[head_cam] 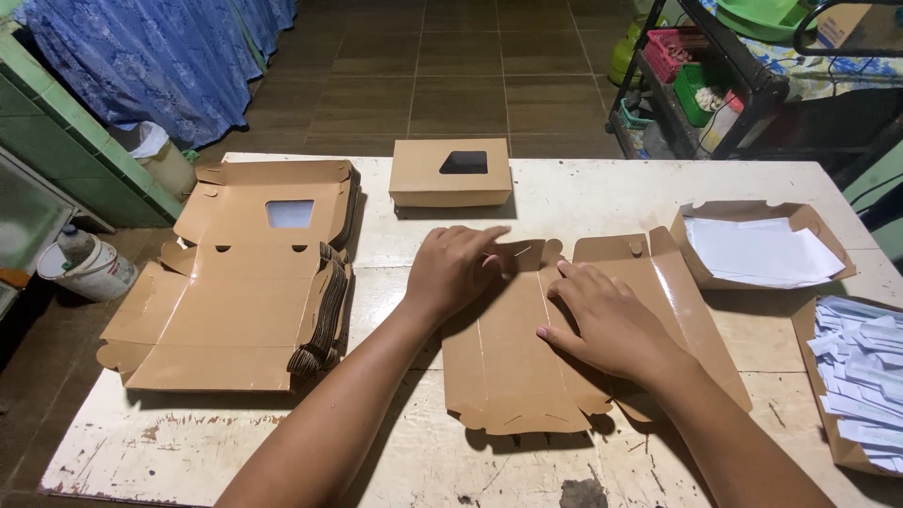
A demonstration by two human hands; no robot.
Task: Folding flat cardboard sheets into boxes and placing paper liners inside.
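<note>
Brown flat box blank point(527, 357) near the surface's point(564, 198) front edge lies under both open-palmed hands, left hand point(451, 268) and right hand point(607, 320), holding nothing, creasing its panels.

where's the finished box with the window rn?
Head view: the closed box sits at the table's far edge, centre, beyond the left hand, right of the flat stack.

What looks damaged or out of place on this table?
The table itself: its white paint is chipped and stained along the near edge, with a dark patch at the front. The flat stack and finished box sit tidily. Both hands, left and right, press a flat box.
</note>
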